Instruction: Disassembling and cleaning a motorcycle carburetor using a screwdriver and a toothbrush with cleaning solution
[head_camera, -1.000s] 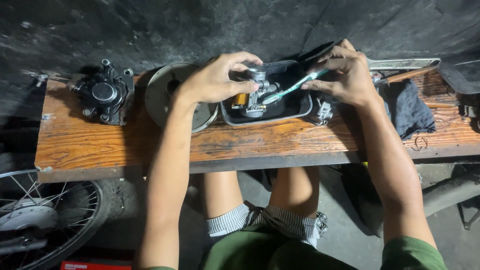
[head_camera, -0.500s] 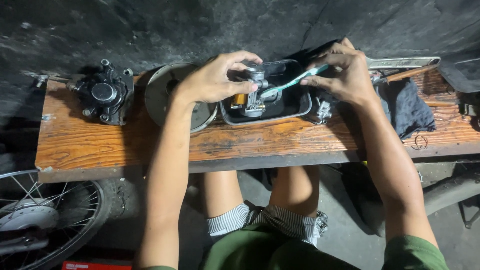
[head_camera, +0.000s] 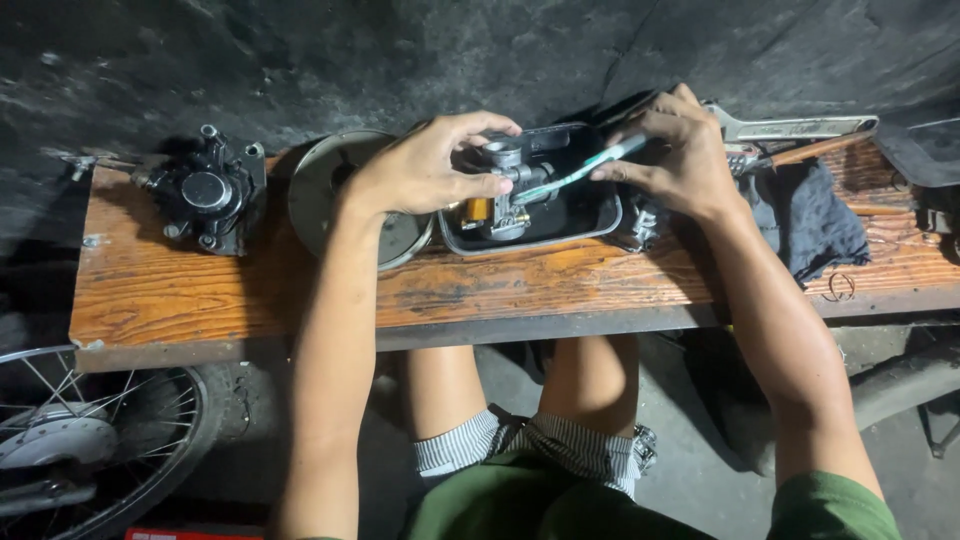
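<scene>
My left hand (head_camera: 425, 165) grips a small metal carburettor (head_camera: 505, 190) and holds it upright over a shallow dark rectangular tray (head_camera: 590, 220) on a wooden bench (head_camera: 250, 290). My right hand (head_camera: 675, 150) holds a toothbrush (head_camera: 585, 170) with a pale green and white handle, its head end pressed against the carburettor's right side. A yellowish part shows low on the carburettor's left.
A round metal dish (head_camera: 320, 190) lies left of the tray, a dark brake caliper (head_camera: 210, 195) further left. A large wrench (head_camera: 795, 127) and a dark cloth (head_camera: 815, 220) lie to the right. A spoked wheel (head_camera: 80, 440) stands below the bench at the left.
The toothbrush has shifted slightly against the carburettor; both hands stay in nearly the same place.
</scene>
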